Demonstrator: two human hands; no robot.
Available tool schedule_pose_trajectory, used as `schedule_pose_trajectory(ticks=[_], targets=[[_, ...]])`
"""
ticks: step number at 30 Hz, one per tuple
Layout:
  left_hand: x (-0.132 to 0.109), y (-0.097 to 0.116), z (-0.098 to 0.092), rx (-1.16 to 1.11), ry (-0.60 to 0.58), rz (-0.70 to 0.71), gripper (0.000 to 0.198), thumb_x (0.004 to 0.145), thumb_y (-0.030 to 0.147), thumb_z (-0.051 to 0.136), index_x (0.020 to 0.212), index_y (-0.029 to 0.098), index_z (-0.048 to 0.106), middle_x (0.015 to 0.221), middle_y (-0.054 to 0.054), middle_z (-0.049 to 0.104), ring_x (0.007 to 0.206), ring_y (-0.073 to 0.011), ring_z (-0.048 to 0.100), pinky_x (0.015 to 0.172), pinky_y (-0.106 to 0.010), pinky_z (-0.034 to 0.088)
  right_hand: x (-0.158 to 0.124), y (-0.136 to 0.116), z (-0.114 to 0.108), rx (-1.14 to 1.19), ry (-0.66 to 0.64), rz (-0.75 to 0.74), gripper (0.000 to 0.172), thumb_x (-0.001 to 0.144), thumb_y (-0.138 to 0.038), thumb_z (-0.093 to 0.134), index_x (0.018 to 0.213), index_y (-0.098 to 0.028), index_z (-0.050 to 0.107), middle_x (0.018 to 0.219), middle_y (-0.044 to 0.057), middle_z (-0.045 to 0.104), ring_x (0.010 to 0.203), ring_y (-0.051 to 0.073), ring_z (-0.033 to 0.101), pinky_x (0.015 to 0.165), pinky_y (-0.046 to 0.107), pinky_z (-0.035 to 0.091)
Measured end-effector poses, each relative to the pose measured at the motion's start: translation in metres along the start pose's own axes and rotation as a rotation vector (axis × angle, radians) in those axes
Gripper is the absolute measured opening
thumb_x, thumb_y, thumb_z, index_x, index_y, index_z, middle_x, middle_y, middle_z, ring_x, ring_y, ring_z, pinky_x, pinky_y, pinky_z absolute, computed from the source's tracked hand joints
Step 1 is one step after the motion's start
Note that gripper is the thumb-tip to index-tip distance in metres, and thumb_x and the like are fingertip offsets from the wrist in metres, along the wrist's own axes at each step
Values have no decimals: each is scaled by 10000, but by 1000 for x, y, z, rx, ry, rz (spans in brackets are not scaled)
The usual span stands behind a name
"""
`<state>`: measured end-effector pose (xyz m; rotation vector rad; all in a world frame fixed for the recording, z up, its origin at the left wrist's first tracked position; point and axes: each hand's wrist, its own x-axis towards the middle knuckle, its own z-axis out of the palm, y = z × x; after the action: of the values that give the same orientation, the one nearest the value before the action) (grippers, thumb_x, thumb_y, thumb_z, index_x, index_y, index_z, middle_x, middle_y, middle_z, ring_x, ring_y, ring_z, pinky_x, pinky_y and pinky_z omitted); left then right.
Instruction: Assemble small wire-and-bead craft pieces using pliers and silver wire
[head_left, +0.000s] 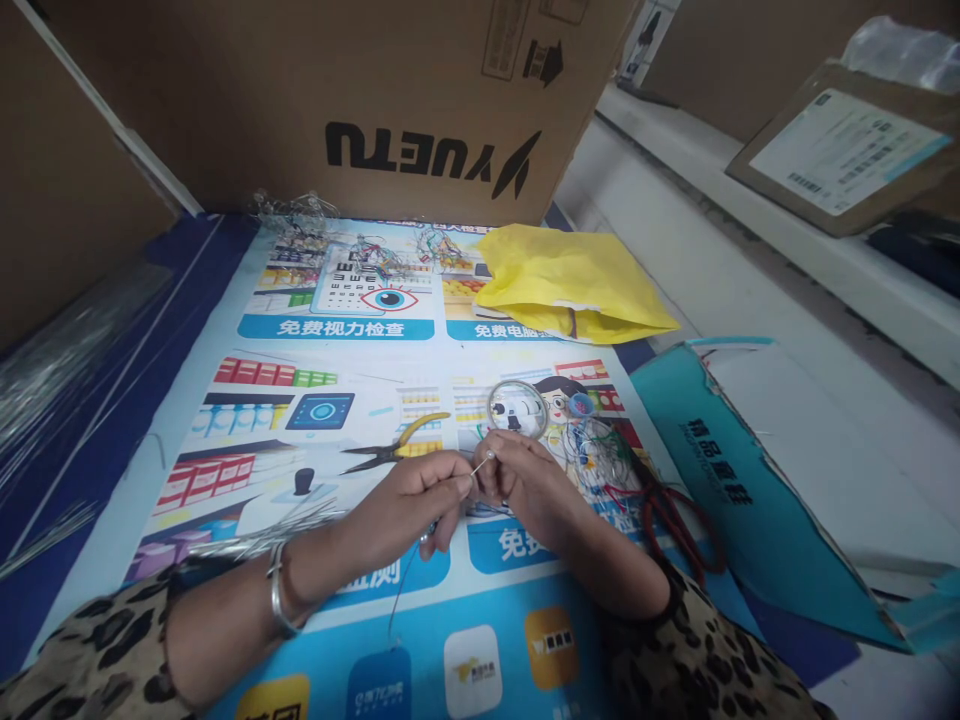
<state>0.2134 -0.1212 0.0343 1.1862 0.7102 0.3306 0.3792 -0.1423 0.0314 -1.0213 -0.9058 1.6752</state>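
White bead [491, 456] | at right hand [525, 475] | wire [481, 465] pinched in left hand [431, 490]

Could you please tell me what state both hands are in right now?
Left hand: closed, pinching a thin strand.
Right hand: closed, holding the strand's other end by a small pale bead.

Wire [481, 466] partly hidden in left grip [426, 492]; carton [360, 75] cut off above; parcel label [847, 150] blurred

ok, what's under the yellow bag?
The printed sheet runs under the yellow bag; a blue caption strip shows at the bag's lower left, then disappears beneath it. Anything else under there is covered, can't tell.
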Motion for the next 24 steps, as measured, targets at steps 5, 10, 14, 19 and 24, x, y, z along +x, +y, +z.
schedule_pose_trajectory(ticks=[5,10,14,19,24], targets=[[0,2,0,-2,16,-3,281,871,419,422,773,165,494,437,62,510,353,-45,401,370,-149,346,0,1,-2,-26,12,-5,297,819,-323,484,562,-176,467,506,-36,446,452,84,373,457,241,243],[0,3,1,5,7,3,284,873,419,419,765,166,491,440,62,509,355,-45,402,373,-149,345,0,3,-2,-53,27,-6,322,818,-324,504,538,-179,437,515,-35,450,459,82,370,469,243,256],[0,1,0,7,3,2,281,873,419,416,758,171,481,446,61,510,361,-48,406,375,-153,346,-1,2,-2,-103,23,-9,333,826,-357,501,552,-182,430,527,-38,436,474,82,363,479,241,269],[1,-1,1,-7,3,14,290,865,436,426,735,178,450,455,61,508,363,-50,397,373,-155,333,-4,-9,-4,-451,26,-99,319,851,-379,490,606,-177,462,556,-42,422,529,82,369,515,231,294],[2,-1,1,-1,3,34,303,863,459,423,789,170,478,484,49,511,403,-67,432,403,-173,357,-9,-15,-5,-586,54,-202,336,899,-401,398,681,-174,515,613,-19,485,574,95,425,556,242,344]])
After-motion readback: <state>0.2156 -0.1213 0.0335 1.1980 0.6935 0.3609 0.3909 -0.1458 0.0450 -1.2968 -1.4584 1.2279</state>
